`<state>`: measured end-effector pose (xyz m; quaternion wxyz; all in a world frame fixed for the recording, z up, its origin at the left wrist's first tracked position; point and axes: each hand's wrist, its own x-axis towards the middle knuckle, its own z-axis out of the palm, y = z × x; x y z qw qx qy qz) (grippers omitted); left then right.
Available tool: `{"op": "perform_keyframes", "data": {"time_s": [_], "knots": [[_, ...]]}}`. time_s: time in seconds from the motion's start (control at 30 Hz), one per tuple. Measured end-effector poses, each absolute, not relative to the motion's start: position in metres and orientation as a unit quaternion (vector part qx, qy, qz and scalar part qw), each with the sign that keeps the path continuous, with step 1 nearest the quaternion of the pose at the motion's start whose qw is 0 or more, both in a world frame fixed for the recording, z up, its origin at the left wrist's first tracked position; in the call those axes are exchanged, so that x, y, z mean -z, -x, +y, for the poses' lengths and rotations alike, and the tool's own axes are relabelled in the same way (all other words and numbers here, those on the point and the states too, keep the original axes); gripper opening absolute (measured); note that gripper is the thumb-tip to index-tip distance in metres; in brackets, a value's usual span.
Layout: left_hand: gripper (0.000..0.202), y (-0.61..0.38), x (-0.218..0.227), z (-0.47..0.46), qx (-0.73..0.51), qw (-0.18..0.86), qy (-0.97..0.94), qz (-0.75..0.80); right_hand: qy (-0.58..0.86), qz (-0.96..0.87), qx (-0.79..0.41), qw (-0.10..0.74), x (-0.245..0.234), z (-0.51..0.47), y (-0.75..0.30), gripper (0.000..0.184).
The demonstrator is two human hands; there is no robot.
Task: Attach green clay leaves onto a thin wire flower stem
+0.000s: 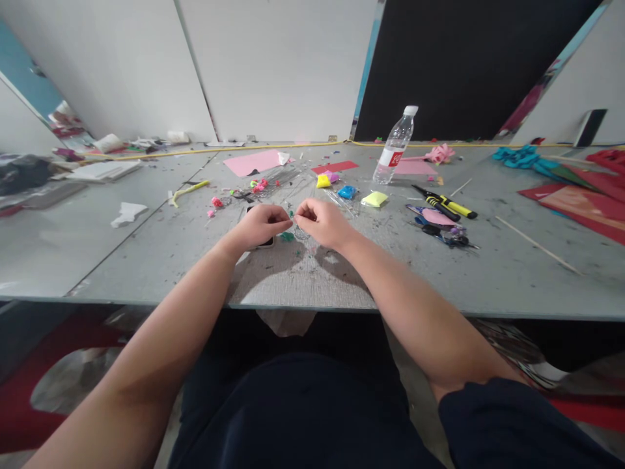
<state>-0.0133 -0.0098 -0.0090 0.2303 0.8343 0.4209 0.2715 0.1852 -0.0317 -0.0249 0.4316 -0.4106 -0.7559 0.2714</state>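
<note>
While both forearms lie across the near edge of the table (146,267), the left hand (266,225) and right hand (322,221) are nearly fingertip to fingertip, fingers curled into pinches. Tiny green bit (291,213) sits between the tips; can't tell whether either hand is clamped on it, too small. Two-sided pinch probably suits something this fine: one side steadies, other side works. Second green piece (287,237) lies just below the fingertips, likely parked there for short reach. Dark flat object (266,244) is partly under the left hand, can't identify. Just beyond the right hand: yellow packet (323,181), blue packet (347,192), pale yellow packet (375,199), presumably grouped within reach but off the work spot. Yellow-and-black tool (442,203) lies well right of the right hand, probably to stay clear of fingers. Bottle (394,146) stands upright, capped, farther beyond the right hand, likely so elbows don't hit it.
</note>
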Motion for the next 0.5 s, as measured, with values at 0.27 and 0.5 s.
{"op": "perform_keyframes", "data": {"time_s": [0.27,0.5], "knots": [[0.022,0.0145,0.0112,-0.0080,-0.272,0.229,-0.837,0.417,0.454,-0.779,-0.196,0.386,0.0180,-0.0353,-0.1854,0.029],[0.021,0.0142,0.0114,-0.0075,-0.267,0.230,-0.837,0.419,0.440,-0.758,-0.238,0.417,0.0255,-0.0287,-0.1851,0.010]]}}
